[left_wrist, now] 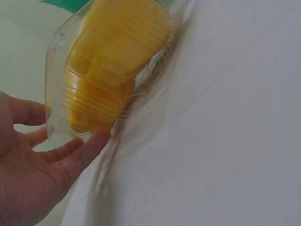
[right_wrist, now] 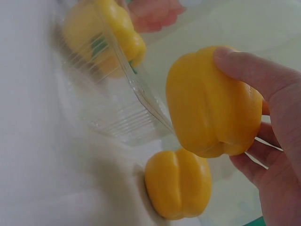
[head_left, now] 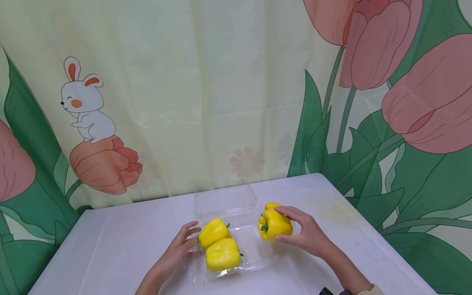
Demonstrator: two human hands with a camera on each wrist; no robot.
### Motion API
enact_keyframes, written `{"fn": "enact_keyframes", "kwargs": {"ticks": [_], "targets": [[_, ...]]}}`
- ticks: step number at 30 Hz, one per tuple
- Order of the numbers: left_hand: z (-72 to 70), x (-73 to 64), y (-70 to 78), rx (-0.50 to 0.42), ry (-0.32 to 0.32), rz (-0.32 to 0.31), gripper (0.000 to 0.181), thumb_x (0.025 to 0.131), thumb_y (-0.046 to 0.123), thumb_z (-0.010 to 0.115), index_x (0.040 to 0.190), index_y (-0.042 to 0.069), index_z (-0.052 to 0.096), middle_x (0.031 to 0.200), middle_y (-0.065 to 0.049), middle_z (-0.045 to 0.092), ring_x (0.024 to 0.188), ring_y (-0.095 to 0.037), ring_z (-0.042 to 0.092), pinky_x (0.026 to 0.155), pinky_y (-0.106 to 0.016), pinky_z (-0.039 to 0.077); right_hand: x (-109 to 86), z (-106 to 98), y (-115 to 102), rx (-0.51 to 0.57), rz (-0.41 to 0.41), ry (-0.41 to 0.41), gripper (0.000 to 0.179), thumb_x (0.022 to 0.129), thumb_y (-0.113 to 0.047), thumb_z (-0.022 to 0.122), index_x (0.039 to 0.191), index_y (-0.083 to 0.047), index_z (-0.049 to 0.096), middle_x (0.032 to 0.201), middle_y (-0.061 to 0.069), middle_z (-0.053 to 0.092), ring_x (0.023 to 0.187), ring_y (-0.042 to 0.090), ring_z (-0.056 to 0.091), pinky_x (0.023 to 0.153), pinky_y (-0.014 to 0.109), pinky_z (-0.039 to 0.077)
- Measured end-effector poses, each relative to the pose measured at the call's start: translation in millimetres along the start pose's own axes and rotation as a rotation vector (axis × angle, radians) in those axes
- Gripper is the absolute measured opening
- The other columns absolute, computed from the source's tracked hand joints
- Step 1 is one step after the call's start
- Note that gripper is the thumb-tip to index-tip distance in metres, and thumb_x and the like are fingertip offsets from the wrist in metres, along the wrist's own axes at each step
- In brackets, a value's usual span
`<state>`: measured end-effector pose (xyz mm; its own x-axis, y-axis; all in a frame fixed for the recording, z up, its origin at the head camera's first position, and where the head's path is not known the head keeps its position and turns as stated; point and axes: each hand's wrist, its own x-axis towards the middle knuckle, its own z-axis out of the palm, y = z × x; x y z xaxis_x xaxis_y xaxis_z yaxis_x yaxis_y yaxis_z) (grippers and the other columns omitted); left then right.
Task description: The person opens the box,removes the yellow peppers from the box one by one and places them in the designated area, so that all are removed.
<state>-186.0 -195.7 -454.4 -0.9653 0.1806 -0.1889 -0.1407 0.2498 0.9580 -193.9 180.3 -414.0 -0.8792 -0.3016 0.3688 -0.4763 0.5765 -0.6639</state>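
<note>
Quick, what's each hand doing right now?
Left hand: open, touching the clear plastic hinged container.
Right hand: closed, holding a blocky yellow bell pepper.

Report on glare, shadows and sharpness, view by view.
Head view: fairly even light, with small white glints on the front edge of the clear container; left wrist view: dimmer and soft, the yellow peppers blurry through ribbed plastic; right wrist view: slightly hazy, with a soft shadow on the white tabletop beside the lower pepper.
</note>
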Motion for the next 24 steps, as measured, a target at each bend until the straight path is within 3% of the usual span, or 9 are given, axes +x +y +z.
{"fn": "enact_keyframes", "kwargs": {"ticks": [15, 24], "targets": [[-1.9, -5.2, 0.0, -0.042, -0.029, 0.019, 0.053, 0.102, 0.024, 0.045, 0.149, 0.016, 0.024, 0.153, -0.025, 0.028, 0.135, -0.046, 0.037, 0.09, -0.048, 0.055, -3.6, -0.9, 3.1, -0.011, 0.011, -0.001, 0.068, 0.074, -0.039, 0.082, 0.133, -0.017, 0.057, 0.133, 0.0, 0.06, 0.116, 0.022, 0.06, 0.093, 0.024, 0.053], [-2.1, -0.8, -0.5, -0.028, -0.042, 0.012, 0.055, 0.101, 0.027, 0.047, 0.149, 0.017, 0.023, 0.153, -0.023, 0.028, 0.134, -0.044, 0.038, 0.09, -0.045, 0.056, -4.9, -2.7, 4.7, -0.017, 0.027, 0.001, 0.068, 0.074, -0.039, 0.082, 0.133, -0.017, 0.057, 0.133, 0.002, 0.06, 0.116, 0.023, 0.06, 0.091, 0.021, 0.053]]}}
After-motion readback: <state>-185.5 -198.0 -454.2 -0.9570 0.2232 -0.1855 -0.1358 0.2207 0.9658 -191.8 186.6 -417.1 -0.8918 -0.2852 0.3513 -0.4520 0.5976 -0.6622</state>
